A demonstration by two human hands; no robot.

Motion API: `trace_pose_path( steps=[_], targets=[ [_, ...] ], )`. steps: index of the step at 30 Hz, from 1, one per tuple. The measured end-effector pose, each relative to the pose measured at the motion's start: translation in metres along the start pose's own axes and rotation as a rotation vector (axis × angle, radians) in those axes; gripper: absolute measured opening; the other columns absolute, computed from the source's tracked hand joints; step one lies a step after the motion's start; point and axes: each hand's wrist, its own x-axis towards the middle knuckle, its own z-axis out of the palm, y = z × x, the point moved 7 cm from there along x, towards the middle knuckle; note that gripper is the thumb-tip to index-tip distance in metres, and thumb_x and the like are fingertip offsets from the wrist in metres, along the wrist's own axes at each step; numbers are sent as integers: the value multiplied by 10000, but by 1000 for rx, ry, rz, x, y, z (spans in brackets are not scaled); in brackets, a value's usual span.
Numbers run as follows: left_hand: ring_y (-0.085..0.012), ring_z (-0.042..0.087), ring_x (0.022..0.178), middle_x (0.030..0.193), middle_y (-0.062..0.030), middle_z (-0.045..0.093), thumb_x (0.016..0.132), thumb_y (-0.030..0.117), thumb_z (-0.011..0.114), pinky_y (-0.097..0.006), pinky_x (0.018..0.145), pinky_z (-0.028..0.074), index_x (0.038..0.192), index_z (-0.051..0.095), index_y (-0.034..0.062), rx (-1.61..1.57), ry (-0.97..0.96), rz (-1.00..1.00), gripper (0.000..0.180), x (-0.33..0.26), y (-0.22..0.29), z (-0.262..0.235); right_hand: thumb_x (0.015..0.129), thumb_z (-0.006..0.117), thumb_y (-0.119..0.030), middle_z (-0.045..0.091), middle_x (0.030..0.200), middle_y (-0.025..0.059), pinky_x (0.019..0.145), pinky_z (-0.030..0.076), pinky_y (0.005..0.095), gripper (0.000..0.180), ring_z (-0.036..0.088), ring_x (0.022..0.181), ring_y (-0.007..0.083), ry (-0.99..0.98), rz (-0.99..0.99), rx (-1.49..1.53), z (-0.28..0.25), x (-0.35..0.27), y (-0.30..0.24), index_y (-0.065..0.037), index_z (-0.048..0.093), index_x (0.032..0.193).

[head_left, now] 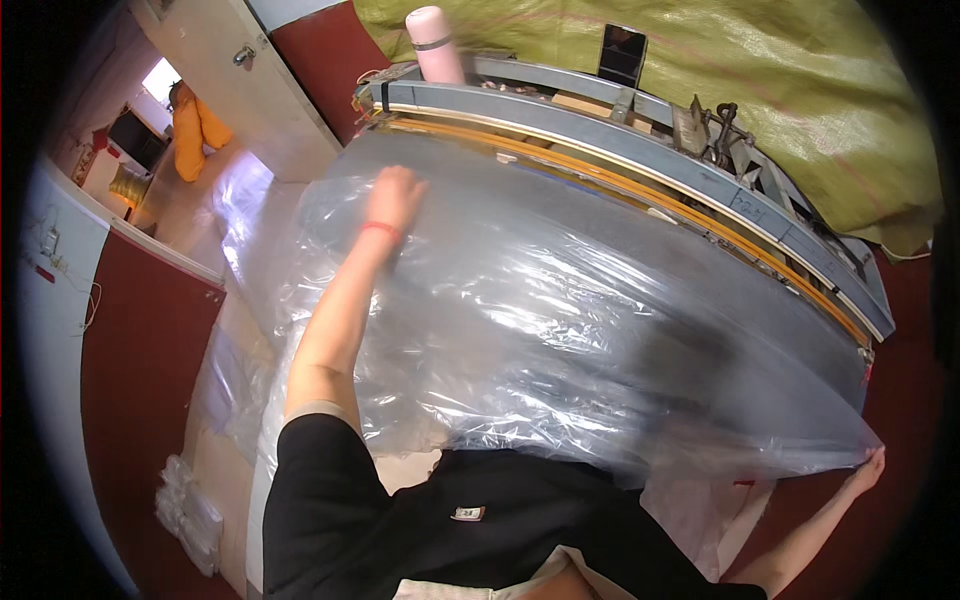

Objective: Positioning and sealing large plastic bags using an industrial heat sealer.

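Note:
A wide sheet of clear plastic film point(470, 310) lies wrinkled and shiny over the grey work surface point(430, 150) in front of me. My left hand point(397, 197), a red band at its wrist, is at the film's far left part, slightly blurred. Its fingers look closed on the film, though their tips are hidden. Far to the right, my right hand point(870, 470) pinches the film's near right corner, and the film is stretched toward it.
Behind the surface runs a long grey metal frame point(560, 105) with orange strips point(600, 170). On it are a pink bottle point(437, 45), a phone point(622, 55) and metal clamps point(722, 135). Yellow-green sheeting point(780, 90) hangs behind. An open door point(235, 80) and bunched plastic point(190, 515) are at left.

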Motion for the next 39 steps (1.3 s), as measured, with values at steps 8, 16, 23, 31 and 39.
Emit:
trace_pose_path(
  steps=[8, 16, 23, 31, 39],
  targets=[
    [-296, 522, 822, 830, -111, 560, 711, 136, 629, -373, 712, 431, 755, 561, 17, -168, 8, 136, 144, -6, 20, 4, 840, 553, -313, 584, 1018, 88, 785, 439, 279, 406, 548, 893, 169, 132, -122, -210, -76, -19, -2, 6, 540, 1092],
    [-150, 452, 592, 631, -54, 467, 812, 143, 423, -290, 515, 386, 607, 452, 44, -1016, 382, -441, 229, 46, 17, -27, 807, 484, -242, 654, 824, 78, 637, 475, 333, 246, 613, 705, 180, 248, -292, -761, 43, -6, -57, -78, 661, 853],
    [-64, 379, 529, 602, 26, 434, 822, 198, 488, -216, 473, 327, 738, 510, 58, -554, 398, -438, 165, 57, -169, 81, 818, 576, -230, 511, 613, 15, 552, 404, 253, 211, 470, 568, 94, 90, -411, -273, 211, -27, -4, -36, 519, 761],
    [-60, 402, 568, 638, 37, 468, 805, 179, 566, -199, 524, 332, 753, 551, 48, -854, 335, -505, 142, 100, -166, 125, 789, 609, -171, 518, 587, 10, 514, 380, 246, 177, 467, 530, 91, 56, -187, -60, 247, -23, -8, -28, 536, 713],
    [-67, 416, 552, 650, 24, 490, 814, 220, 568, -206, 499, 342, 733, 536, 59, -665, 354, -509, 183, 102, -206, 109, 794, 560, -196, 571, 591, 66, 481, 408, 261, 185, 517, 491, 122, 164, -111, -187, 245, -16, -3, -18, 554, 747]
  ],
)
